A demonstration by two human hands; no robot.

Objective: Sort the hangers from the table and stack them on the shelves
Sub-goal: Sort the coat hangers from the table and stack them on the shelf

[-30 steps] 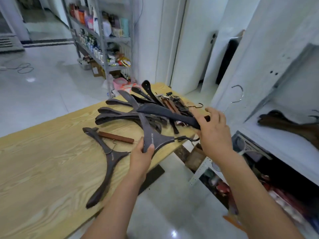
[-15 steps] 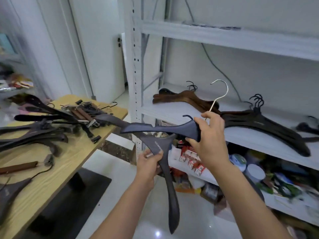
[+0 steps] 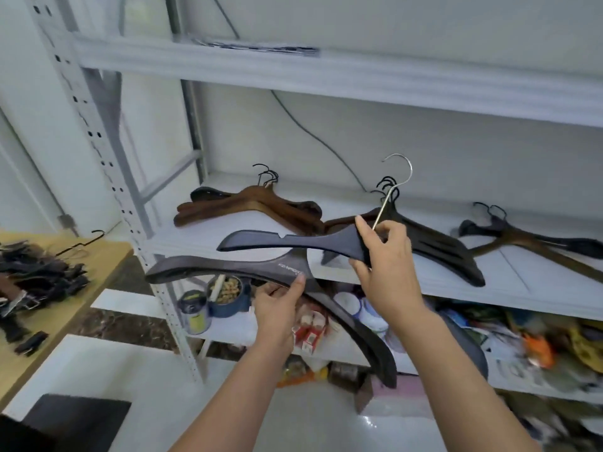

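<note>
My right hand (image 3: 385,262) covers the middle of its dark hanger (image 3: 287,244). Below and right of it, the clutter (image 3: 538,347) is blurred beyond naming.

Upper hanger (image 3: 293,244): dark, matt, smooth.
Lower hanger (image 3: 212,270): dark, matt.
Hook (image 3: 392,203): bright bare metal wire.
Brown hangers (image 3: 261,203): stained wood, slight sheen.
Shelf frame (image 3: 326,79): white painted metal.
Table (image 3: 106,254): pale wood grain.
</note>
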